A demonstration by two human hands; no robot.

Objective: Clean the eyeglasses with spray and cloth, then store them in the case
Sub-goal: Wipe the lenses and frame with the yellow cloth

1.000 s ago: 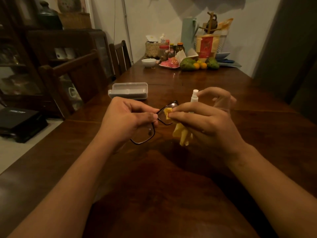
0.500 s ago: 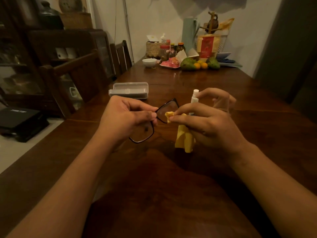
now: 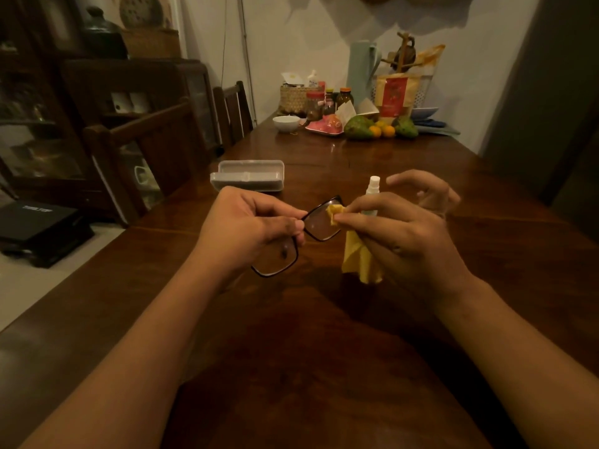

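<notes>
Dark wood table (image 3: pixel 291 367) under both forearms. Left hand (image 3: pixel 249 228) pinches the eyeglasses (image 3: pixel 301 234) at the bridge, so the frame could twist or slip under rubbing. Right hand (image 3: pixel 402 231) pinches the yellow cloth (image 3: pixel 355 251) against the far lens, other fingers spread; the lens sits between both hands. Spray bottle (image 3: pixel 372 189) just behind could get knocked. Open case (image 3: pixel 248 179) beyond, left.
</notes>
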